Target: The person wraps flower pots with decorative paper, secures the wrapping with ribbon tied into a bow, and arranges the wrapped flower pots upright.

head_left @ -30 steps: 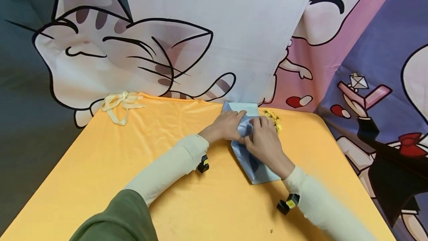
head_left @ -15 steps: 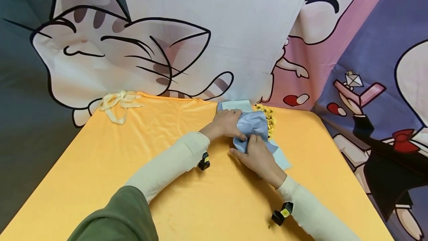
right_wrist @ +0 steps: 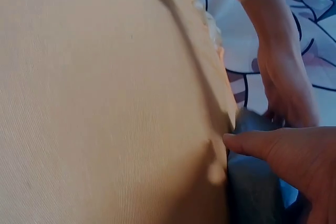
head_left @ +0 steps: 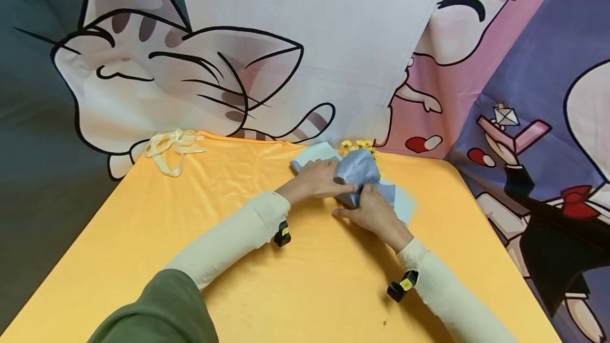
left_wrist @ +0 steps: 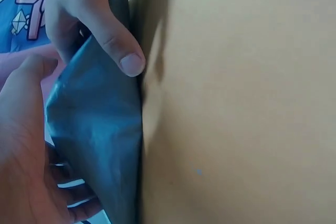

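Observation:
Blue wrapping paper (head_left: 360, 167) with paler aqua parts is bunched near the table's far edge, its folds rising between my hands. Yellow flowers (head_left: 358, 145) show just behind it, their stems hidden. My left hand (head_left: 314, 180) holds the paper from the left, thumb over its front; in the left wrist view its fingers pass behind the sheet. Lower on the right, my right hand (head_left: 376, 213) grips the gathered bottom part. The left wrist view has the right thumb (left_wrist: 118, 51) lying over the dark blue paper (left_wrist: 100, 124).
A cream ribbon bow (head_left: 175, 147) lies at the table's far left corner. The yellow cloth (head_left: 286, 290) covers the table, with a small dark speck on it near the front. A printed cat curtain (head_left: 229, 83) hangs directly behind the far edge.
The long blue sheet has been gathered into a bunch and swung round. Its pale end now points right, and the flowers have shifted from the right side to behind it. The right hand moved lower.

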Available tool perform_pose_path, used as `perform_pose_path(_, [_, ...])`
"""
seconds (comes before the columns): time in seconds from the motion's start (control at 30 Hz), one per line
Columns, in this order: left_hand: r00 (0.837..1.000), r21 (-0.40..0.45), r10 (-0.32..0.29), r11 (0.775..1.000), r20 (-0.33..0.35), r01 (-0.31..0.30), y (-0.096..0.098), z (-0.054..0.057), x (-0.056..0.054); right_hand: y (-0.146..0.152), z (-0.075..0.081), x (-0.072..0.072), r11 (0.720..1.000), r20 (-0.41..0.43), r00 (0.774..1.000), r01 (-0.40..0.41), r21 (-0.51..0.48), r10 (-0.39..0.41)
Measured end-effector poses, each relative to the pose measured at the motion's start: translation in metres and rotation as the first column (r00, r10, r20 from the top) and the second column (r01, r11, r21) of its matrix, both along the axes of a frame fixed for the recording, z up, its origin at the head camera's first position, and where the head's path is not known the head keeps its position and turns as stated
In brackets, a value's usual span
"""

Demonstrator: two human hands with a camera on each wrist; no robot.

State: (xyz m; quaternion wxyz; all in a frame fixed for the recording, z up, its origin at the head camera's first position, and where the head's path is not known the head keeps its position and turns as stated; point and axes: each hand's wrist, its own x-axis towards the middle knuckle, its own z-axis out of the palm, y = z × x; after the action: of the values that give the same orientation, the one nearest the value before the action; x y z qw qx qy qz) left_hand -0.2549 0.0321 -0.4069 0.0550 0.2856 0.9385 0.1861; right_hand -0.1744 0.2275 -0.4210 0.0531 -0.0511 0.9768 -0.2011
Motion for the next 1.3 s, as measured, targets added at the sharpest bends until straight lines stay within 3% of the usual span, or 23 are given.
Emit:
perform_pose_path(0.2, [0.998, 0.101, -0.028, 0.995, 0.049, 0.023, -0.014, -0.01, 0.004, 0.01, -0.008, -0.015, 1.0, -0.016, 1.0, -0.019, -0.017, 0.018])
perform_pose_path(0.47, [0.999, 0.045, -0.037, 0.998, -0.03, 0.038, -0.015, -0.023, 0.003, 0.026, -0.016, -0.027, 0.994, -0.085, 0.991, -0.099, 0.049, 0.102])
perform_pose_path(0.57, [0.999, 0.092, -0.042, 0.995, 0.005, 0.042, -0.015, -0.028, 0.002, 0.033, -0.019, -0.033, 0.989, -0.09, 0.985, -0.144, 0.034, 0.147])
perform_pose_path(0.67, [0.996, 0.143, -0.031, 0.99, 0.088, 0.018, -0.015, -0.033, 0.004, 0.038, -0.023, -0.037, 0.984, -0.07, 0.982, -0.179, -0.016, 0.177])
perform_pose_path(0.87, [0.988, 0.094, -0.009, 0.996, 0.155, -0.006, -0.01, -0.04, 0.007, 0.045, -0.03, -0.038, 0.969, -0.046, 0.974, -0.227, -0.093, 0.224])
perform_pose_path(1.0, [0.982, 0.096, 0.005, 0.995, 0.188, -0.024, -0.008, -0.041, 0.008, 0.048, -0.032, -0.037, 0.973, -0.016, 0.975, -0.222, -0.066, 0.221])
perform_pose_path(1.07, [0.982, 0.102, 0.011, 0.994, 0.191, -0.031, -0.007, -0.048, 0.002, 0.048, -0.032, -0.037, 0.976, 0.01, 0.977, -0.213, -0.036, 0.213])
perform_pose_path(1.2, [0.981, 0.091, 0.008, 0.995, 0.195, -0.026, -0.008, -0.052, -0.001, 0.049, -0.033, -0.037, 0.978, 0.033, 0.978, -0.208, 0.011, 0.208])
perform_pose_path(1.3, [0.979, 0.086, -0.005, 0.996, 0.203, -0.013, -0.01, -0.048, 0.002, 0.048, -0.034, -0.037, 0.978, 0.033, 0.978, -0.207, 0.02, 0.206])
